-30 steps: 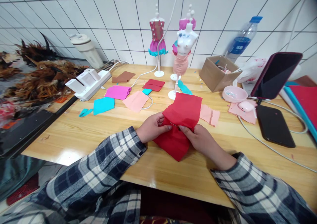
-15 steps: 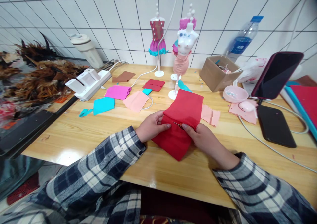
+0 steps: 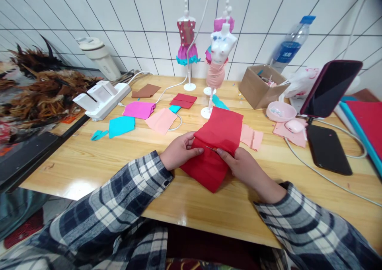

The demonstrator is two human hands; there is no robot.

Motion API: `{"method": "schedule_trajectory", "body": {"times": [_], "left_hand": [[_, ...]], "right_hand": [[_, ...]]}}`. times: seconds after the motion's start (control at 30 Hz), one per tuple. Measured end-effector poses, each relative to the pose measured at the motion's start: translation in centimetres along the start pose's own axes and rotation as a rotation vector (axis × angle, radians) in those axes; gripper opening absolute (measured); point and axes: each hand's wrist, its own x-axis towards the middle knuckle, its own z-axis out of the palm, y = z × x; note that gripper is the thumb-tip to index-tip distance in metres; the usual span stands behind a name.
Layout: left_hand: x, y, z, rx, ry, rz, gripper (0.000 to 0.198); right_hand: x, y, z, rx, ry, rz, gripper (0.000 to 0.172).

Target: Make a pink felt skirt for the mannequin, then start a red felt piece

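Note:
Above the table's front part I hold a folded red cloth (image 3: 223,129) in both hands. My left hand (image 3: 181,150) pinches its left edge, thumb on top and fingers behind. My right hand (image 3: 246,166) is closed at the cloth's right side around small scissors (image 3: 212,148). Their thin pointed metal blades lie against the red fabric, tip towards my left thumb, and a bit of orange shows by the right thumb. The handles are mostly hidden by the hand and cloth.
Small dress forms (image 3: 221,51) stand behind the cloth. Left lie fabric pieces in turquoise (image 3: 121,127), magenta (image 3: 139,109) and pink (image 3: 161,121), beside a power strip (image 3: 107,101). Right are a cardboard box (image 3: 259,88), pink bowl (image 3: 281,111), propped phone (image 3: 332,88) and black phone-like slab (image 3: 328,150).
The whole view has shifted slightly. Both hands keep their hold on the cloth, and the scissors stay at nearly the same place on it.

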Motion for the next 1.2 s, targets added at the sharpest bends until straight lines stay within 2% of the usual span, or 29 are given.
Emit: {"method": "schedule_trajectory", "body": {"times": [0.17,0.47,0.57,0.7,0.77,0.97,1.2], "left_hand": [[0.0,-0.1,0.0,-0.010,-0.005,0.014,0.054],[-0.1,0.0,0.2,0.067,0.025,0.042,0.058],[-0.1,0.0,0.2,0.074,-0.016,0.076,0.053],[0.0,0.0,0.2,0.239,0.003,0.146,0.043],[0.0,0.0,0.2,0.281,0.014,0.156,0.044],[0.1,-0.3,0.6,0.213,-0.001,0.149,0.050],[0.1,-0.7,0.9,0.369,0.069,0.236,0.053]], "right_hand": [[-0.1,-0.2,0.1,-0.030,-0.026,0.073,0.044],[-0.2,-0.4,0.3,-0.148,0.004,-0.013,0.036],[0.0,-0.1,0.3,-0.139,-0.008,-0.036,0.035],[0.1,0.2,0.4,-0.126,0.003,-0.059,0.035],[0.2,0.3,0.4,-0.114,0.005,-0.060,0.035],[0.0,-0.2,0.8,-0.059,0.002,-0.011,0.036],[-0.2,-0.9,0.8,-0.037,0.024,-0.009,0.032]]}}
